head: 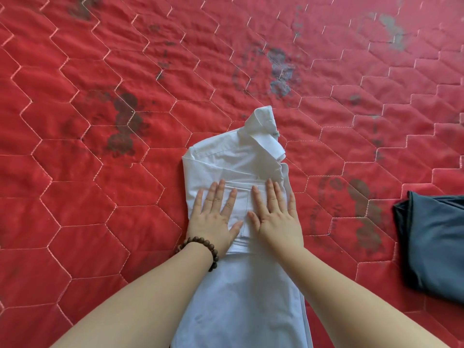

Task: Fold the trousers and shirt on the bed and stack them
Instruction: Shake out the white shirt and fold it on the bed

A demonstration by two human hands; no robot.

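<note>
A home bedroom is suggested, since the whole view is filled by a bed covered with a red quilted bedspread (105, 187) stitched in a pale hexagon pattern and marked by faded dark patches. Household laundry is laid out on it: a white collared shirt (236, 159) in the near middle and a dark folded garment (437, 242) at the near right edge. No walls or furniture are shown.

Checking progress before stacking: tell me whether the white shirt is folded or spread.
Partly folded: the shirt is narrowed lengthwise, sleeve laid across under both flat hands, tail unfolded.
</note>
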